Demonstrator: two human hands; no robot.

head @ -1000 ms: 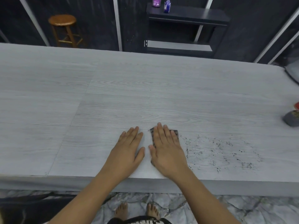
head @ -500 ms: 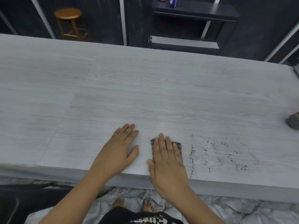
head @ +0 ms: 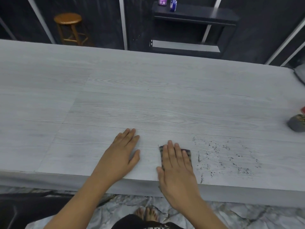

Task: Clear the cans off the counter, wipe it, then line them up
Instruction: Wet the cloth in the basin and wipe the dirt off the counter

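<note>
My right hand [head: 176,166] lies flat on a dark checked cloth [head: 187,154], pressing it onto the grey wood-grain counter [head: 148,100] at its near edge. Only the cloth's far corners show past my fingers. My left hand [head: 122,154] rests flat and empty on the counter just left of it, fingers together. Dark crumbs [head: 222,159] are scattered over the counter right of the cloth. At the far right edge a dark can-like thing [head: 297,123] lies partly cut off, with something red [head: 303,109] behind it.
A wooden stool [head: 69,27] stands beyond the counter at the back left. A dark shelf unit [head: 194,15] behind the counter holds a purple bottle [head: 163,1] and a blue bottle [head: 173,4]. A grey object [head: 300,75] sits at the counter's far right corner.
My right hand has dragged the cloth toward the near edge of the counter, leaving the wiped strip without crumbs. My left hand has stayed flat in about the same place.
</note>
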